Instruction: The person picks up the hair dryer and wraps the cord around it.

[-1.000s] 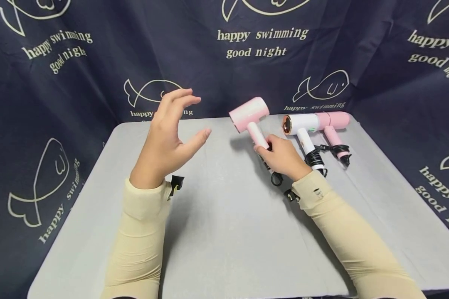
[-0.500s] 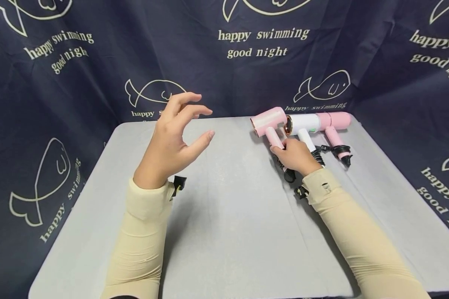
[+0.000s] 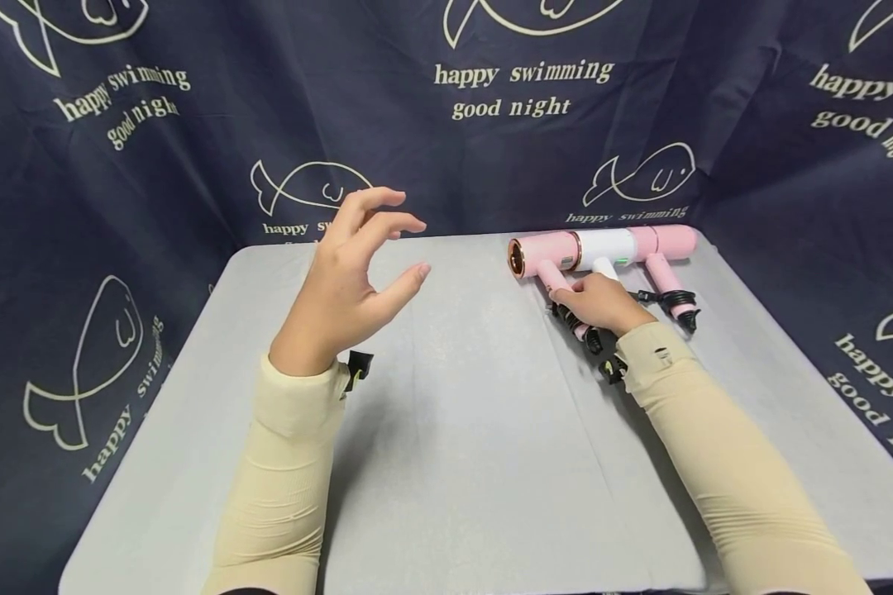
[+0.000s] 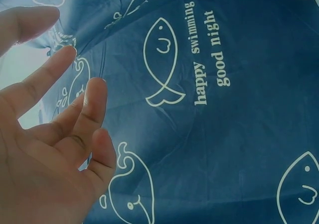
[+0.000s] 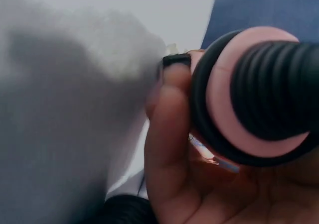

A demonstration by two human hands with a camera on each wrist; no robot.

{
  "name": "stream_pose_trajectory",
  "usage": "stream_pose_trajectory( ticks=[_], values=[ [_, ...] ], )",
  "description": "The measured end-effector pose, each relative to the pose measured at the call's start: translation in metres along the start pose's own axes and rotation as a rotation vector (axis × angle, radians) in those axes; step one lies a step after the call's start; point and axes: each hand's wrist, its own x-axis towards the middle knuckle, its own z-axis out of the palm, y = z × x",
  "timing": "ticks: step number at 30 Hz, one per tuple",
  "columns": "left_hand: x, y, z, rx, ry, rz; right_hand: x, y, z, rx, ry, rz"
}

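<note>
At the back right of the table, my right hand (image 3: 601, 302) grips the handle of a pink hair dryer (image 3: 545, 250) with a copper-coloured nozzle rim. In the right wrist view my fingers (image 5: 169, 144) curl round the handle, close to the pink and black handle end (image 5: 219, 104) with its ribbed cord sleeve. The pink dryer's barrel meets that of a white hair dryer (image 3: 603, 246), whose handle is partly hidden behind my hand. Beyond it lies another pink hair dryer (image 3: 670, 241), its cord wound round the handle. My left hand (image 3: 346, 285) hovers over the table's left side, holding nothing, fingers loosely bent.
A light grey cloth covers the table (image 3: 446, 463). Dark blue curtains (image 3: 417, 124) printed with fish and lettering hang along the back and both sides. A black wrist camera (image 3: 359, 365) sits at the left cuff.
My right hand has carried the pink hair dryer rightward and down, from apart to lying in line against the white one. My left hand shifted slightly right, its fingers bending a little more.
</note>
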Motion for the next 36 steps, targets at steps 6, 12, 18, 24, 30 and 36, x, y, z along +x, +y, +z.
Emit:
stream_pose_trajectory(
  ticks=[6, 12, 18, 24, 30, 36],
  values=[
    [-0.002, -0.001, 0.001, -0.001, -0.007, -0.014, 0.001, 0.002, 0.004, 0.015, 0.038, -0.005],
    [-0.003, -0.002, 0.001, 0.003, -0.016, -0.014, 0.002, 0.0, 0.006, 0.029, 0.116, -0.043],
    [-0.003, -0.001, 0.001, 0.007, -0.033, -0.049, 0.002, -0.001, 0.006, 0.036, 0.135, -0.043],
    [-0.002, 0.0, 0.0, -0.003, -0.06, -0.084, 0.001, 0.003, 0.009, 0.02, 0.12, -0.033],
    [-0.003, 0.0, 0.0, -0.001, -0.1, -0.097, 0.0, 0.001, 0.01, -0.066, 0.122, -0.062],
    [-0.003, 0.002, -0.001, 0.003, -0.109, -0.125, -0.004, 0.002, 0.011, -0.053, 0.1, -0.037]
  ],
)
